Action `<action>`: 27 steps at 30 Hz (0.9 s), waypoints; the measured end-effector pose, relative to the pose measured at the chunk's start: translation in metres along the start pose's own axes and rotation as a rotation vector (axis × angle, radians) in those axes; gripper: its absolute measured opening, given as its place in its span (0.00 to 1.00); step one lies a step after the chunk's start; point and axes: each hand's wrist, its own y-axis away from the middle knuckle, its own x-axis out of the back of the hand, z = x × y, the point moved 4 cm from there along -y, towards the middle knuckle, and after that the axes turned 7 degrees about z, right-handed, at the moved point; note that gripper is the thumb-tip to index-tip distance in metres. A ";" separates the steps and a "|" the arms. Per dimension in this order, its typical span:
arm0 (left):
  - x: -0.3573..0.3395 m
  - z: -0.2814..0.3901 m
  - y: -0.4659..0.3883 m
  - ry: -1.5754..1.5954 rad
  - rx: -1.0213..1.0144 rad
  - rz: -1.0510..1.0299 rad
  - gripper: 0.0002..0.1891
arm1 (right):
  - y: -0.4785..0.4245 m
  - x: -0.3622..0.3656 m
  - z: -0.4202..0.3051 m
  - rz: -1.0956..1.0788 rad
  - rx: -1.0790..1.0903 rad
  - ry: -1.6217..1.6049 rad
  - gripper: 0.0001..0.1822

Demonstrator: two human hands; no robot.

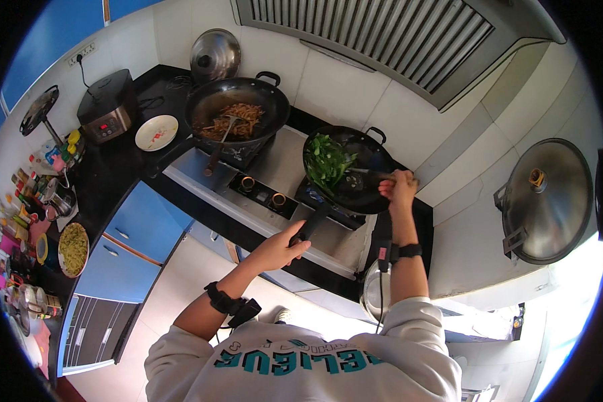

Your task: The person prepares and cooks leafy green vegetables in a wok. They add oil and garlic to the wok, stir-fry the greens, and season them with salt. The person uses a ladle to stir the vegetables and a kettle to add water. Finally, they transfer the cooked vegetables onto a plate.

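My left hand (pixel 284 247) is closed around the black handle (pixel 315 221) of the right-hand wok (pixel 374 151), which sits over the right burner of the gas stove. Bright green leafy vegetables (pixel 326 162) lie heaped on the wok's left side. In my right hand (pixel 399 190), at the wok's right rim, is a spatula (pixel 368 173) with its blade down inside the wok, beside the greens. On the left burner a second black wok (pixel 276 108) holds browned shredded food (pixel 241 120). A wooden-handled metal spatula (pixel 222 145) rests in it.
A white plate (pixel 157 133) with food scraps and a rice cooker (pixel 108 105) stand left of the stove. Further along are a dish of pale green shreds (pixel 74 249) and seasoning bottles (pixel 27 201). A large lid (pixel 547 201) hangs on the right wall, below the range hood (pixel 372 40).
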 end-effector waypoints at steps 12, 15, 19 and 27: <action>0.003 -0.004 -0.002 0.009 -0.025 -0.024 0.35 | 0.015 -0.019 -0.083 -0.274 0.593 0.789 0.08; 0.000 -0.001 -0.002 0.002 -0.014 -0.033 0.35 | -0.001 0.012 -0.066 -0.228 0.753 0.889 0.07; 0.001 -0.002 0.000 -0.021 0.008 -0.028 0.35 | -0.008 0.021 0.006 -0.151 0.077 0.196 0.08; 0.000 0.003 0.004 0.008 0.005 0.003 0.33 | 0.018 0.005 -0.037 -0.210 0.141 0.082 0.10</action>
